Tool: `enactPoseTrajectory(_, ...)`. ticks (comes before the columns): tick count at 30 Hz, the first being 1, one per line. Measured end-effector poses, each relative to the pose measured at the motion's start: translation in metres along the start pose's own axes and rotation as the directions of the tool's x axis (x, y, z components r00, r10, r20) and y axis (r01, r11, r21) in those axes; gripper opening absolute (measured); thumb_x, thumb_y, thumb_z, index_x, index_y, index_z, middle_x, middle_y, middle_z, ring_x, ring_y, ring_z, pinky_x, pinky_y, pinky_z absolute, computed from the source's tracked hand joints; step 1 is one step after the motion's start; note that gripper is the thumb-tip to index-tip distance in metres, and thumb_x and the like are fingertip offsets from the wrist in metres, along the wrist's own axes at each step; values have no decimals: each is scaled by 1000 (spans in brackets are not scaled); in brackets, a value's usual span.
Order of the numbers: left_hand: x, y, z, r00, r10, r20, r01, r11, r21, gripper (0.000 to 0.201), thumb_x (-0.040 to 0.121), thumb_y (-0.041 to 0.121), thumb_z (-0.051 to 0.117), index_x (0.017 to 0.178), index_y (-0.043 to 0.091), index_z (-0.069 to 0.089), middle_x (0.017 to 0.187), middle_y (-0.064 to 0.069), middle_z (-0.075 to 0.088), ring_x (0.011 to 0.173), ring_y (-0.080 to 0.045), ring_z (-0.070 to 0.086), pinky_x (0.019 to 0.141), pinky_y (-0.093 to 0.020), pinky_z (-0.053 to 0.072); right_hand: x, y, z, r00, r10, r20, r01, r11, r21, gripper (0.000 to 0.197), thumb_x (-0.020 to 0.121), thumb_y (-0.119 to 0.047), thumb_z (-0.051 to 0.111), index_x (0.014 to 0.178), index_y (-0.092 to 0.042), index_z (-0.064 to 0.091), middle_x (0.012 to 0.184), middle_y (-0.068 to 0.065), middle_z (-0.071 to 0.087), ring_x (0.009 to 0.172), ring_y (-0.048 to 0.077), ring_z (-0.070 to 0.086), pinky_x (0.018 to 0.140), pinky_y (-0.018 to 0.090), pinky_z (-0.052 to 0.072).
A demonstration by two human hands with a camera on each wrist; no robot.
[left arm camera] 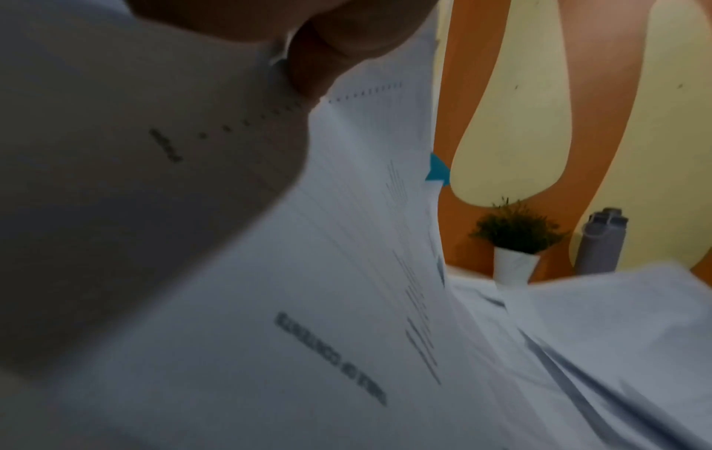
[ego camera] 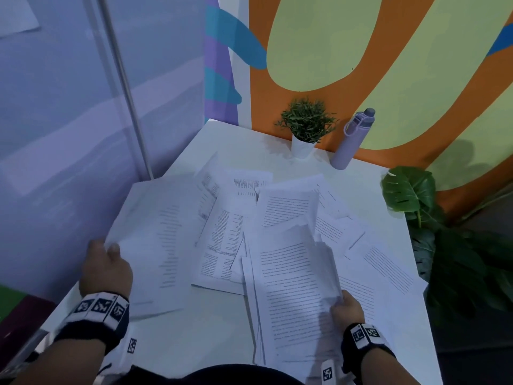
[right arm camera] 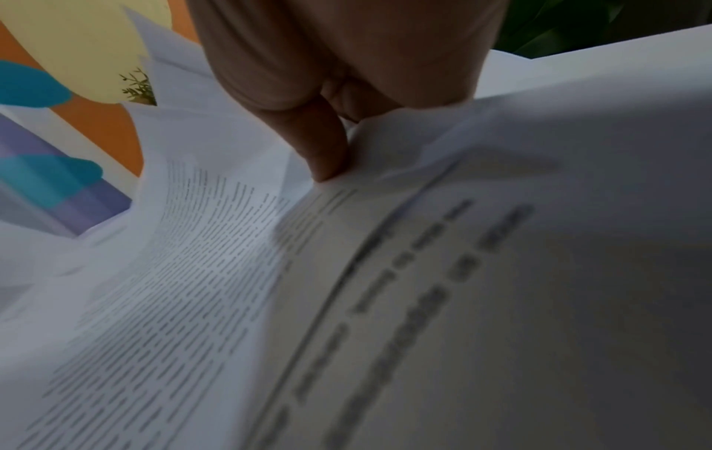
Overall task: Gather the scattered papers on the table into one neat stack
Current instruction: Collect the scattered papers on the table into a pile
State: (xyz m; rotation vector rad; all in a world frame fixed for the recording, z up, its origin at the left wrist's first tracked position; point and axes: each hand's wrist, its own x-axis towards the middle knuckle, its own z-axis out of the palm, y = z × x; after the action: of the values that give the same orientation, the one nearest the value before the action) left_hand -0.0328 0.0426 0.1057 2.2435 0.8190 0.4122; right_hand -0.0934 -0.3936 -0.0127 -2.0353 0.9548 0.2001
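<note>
Several printed white papers [ego camera: 230, 226] lie scattered and overlapping across the white table [ego camera: 194, 334]. My left hand [ego camera: 107, 262] pinches the near left edge of a sheet [ego camera: 158, 245] at the table's left side; the left wrist view shows the thumb [left arm camera: 308, 61] on that sheet [left arm camera: 308, 274]. My right hand [ego camera: 345, 305] grips the right edge of a bundle of sheets [ego camera: 291, 287] at the near right, and their far ends curl upward. In the right wrist view a finger [right arm camera: 319, 146] presses into the bundle [right arm camera: 216, 274].
A small potted plant [ego camera: 305, 126] and a lilac bottle [ego camera: 352, 140] stand at the table's far edge against the painted wall. A large-leaf plant [ego camera: 408, 190] stands off the right edge. A glass partition [ego camera: 83, 120] runs along the left.
</note>
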Motion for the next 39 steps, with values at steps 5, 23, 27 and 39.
enactPoseTrajectory(5,6,34,-14,981,76,-180,-114,970,-213,23,95,18,41,111,4,48,106,-31,60,98,-45,56,86,-47,44,-17,-11,-5,999,-48,6,48,998,40,31,85,5,44,93,-13,67,89,14,69,77,27,62,76,35,54)
enactPoseTrajectory(23,-8,53,43,942,30,335,145,864,-483,30,92,17,50,119,4,55,118,-18,61,108,-32,59,90,-33,41,-18,-7,-23,992,-120,32,119,992,31,35,81,9,51,59,-17,57,63,3,59,65,19,52,68,26,42)
enactPoseTrajectory(27,-22,18,84,673,-120,730,537,758,-370,42,92,25,55,129,5,52,127,-15,60,112,-33,59,100,-50,43,-26,-10,-17,982,-167,84,160,983,88,39,81,13,49,57,-16,54,55,-3,53,58,12,46,55,16,39)
enactPoseTrajectory(39,-29,-6,107,579,0,816,461,825,-327,30,95,15,49,124,18,55,113,-6,66,103,-28,61,98,-47,45,-26,-12,-22,946,-216,240,202,976,79,33,79,17,44,59,-10,48,50,-4,42,46,7,34,47,16,30)
